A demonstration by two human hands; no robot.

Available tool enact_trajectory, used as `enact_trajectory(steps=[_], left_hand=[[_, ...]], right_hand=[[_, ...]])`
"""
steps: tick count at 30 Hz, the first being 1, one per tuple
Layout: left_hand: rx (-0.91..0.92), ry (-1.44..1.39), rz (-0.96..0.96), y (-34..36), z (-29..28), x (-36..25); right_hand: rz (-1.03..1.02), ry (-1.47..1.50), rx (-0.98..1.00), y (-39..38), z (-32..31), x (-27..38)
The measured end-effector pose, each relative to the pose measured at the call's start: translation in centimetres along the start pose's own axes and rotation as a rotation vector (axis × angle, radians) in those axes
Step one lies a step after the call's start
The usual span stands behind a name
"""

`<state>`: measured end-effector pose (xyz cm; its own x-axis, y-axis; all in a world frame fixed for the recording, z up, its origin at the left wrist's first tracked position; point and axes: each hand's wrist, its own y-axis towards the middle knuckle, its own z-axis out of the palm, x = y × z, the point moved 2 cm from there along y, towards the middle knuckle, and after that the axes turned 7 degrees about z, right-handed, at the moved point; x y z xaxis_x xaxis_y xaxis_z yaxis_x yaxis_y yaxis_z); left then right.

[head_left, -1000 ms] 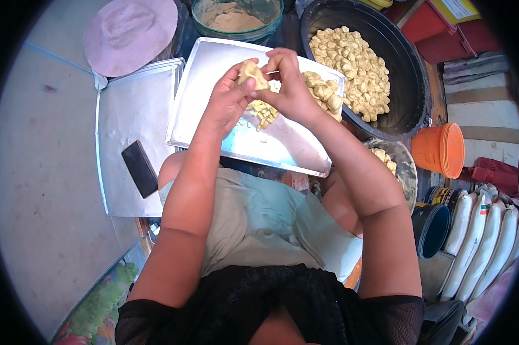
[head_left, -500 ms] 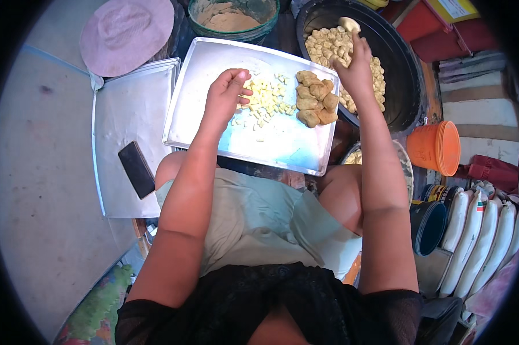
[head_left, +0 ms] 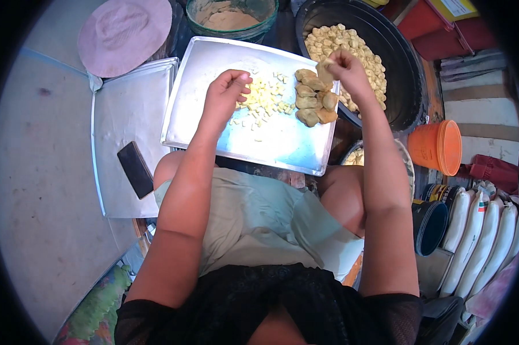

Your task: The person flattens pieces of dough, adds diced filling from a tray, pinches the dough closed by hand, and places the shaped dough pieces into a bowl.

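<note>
My left hand is curled over the left part of the small pale yellow cubes scattered on a silver metal tray; what its fingertips hold, if anything, is hidden. My right hand grips a flattish dough piece at the top of a pile of brownish dough pieces on the tray's right part. Just beyond that hand, a large black tub holds many small, lumpy pale dough pieces.
A green tub of powder stands behind the tray. Stacked trays, a dark phone and a pink hat are at left. Orange buckets, dark buckets and white sacks are at right, beside another partly hidden container of dough.
My hands have parted from one shared dough piece. My right hand went up over the black tub with it, then came back down, gripping a piece at the pile. My left hand stays over the cubes.
</note>
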<state>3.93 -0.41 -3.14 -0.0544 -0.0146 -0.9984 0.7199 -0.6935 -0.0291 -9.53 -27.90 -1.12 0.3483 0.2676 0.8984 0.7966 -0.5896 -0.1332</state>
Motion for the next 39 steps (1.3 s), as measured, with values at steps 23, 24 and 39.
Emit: enact_trajectory(steps=[23, 24, 39], left_hand=[[-0.074, -0.659, 0.016, -0.1, -0.8, -0.2], [-0.101, -0.651, 0.019, -0.2, -0.8, -0.1], [-0.125, -0.776, 0.074, -0.6, -0.3, 0.1]], right_hand=[[-0.141, -0.674, 0.092, -1.1, 11.2, -0.6], [-0.123, -0.424, 0.146, -0.9, 10.9, 0.0], [-0.466, -0.057, 0.016, -5.0, 14.0, 6.8]])
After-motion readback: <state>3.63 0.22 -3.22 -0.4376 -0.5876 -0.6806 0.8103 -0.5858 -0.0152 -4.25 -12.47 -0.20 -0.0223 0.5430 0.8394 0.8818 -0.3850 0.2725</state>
